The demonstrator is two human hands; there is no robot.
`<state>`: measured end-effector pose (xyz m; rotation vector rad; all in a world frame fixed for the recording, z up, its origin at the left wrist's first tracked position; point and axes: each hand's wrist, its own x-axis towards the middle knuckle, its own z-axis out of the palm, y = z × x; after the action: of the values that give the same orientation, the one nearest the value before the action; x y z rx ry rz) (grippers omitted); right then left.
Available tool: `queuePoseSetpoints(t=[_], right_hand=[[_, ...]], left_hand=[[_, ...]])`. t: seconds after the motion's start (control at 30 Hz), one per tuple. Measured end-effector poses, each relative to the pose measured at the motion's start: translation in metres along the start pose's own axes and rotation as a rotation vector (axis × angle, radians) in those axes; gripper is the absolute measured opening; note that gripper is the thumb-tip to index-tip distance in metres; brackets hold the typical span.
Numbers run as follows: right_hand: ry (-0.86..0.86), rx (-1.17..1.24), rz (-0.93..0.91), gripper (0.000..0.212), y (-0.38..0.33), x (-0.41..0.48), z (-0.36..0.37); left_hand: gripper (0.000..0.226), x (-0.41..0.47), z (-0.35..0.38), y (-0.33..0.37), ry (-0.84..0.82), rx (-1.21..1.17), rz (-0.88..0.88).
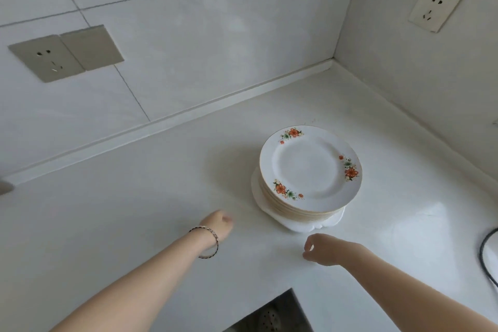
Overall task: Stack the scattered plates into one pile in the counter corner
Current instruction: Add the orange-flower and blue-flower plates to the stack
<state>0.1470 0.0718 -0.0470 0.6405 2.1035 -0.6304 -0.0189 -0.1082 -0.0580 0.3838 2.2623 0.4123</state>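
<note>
Near the corner of the white desk [161, 191], where the two tiled walls met, the pile of plates [310, 172] stood in one stack, a little out from both walls. The top plate [304, 164] was white with a thin gold edge and three sprays of orange flowers around its rim. Under it the edges of the others showed as a neat column, and at the very bottom a wider white plate with a wavy edge [301, 226] stuck out on the near side. My left hand [218, 224] was over the desk to the left of the pile, apart from it, fingers curled in loosely and holding nothing; a thin bracelet [208, 242] sat on that wrist. My right hand [326, 249] was just in front of the pile, near the wavy edge but not touching it, thumb and fingers bent toward each other with a narrow gap between them, and empty. A wall socket [51, 58] was on the left wall with a blank cover plate [90, 47] beside it, and another socket [435, 7] on the right wall. A black cable [485, 253] curved in at the right edge of the desk.
</note>
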Motion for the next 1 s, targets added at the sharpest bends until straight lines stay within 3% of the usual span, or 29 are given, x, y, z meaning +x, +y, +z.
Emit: queuePoseSetpoints(t=[0.2, 0.57, 1.0], right_hand=[[-0.050, -0.202, -0.141, 0.044, -0.080, 0.013, 0.005], [-0.016, -0.475, -0.391, 0.041, -0.318, 0.015, 0.048], [-0.087, -0.479, -0.506, 0.038, -0.598, 0.011, 0.196]], left_hand=[[0.036, -0.033, -0.030, -0.117, -0.053, 0.229, -0.159], [0.013, -0.121, -0.097, -0.334, 0.265, -0.117, -0.432], [0.033, -0.222, -0.171, -0.592, 0.423, -0.297, -0.627]])
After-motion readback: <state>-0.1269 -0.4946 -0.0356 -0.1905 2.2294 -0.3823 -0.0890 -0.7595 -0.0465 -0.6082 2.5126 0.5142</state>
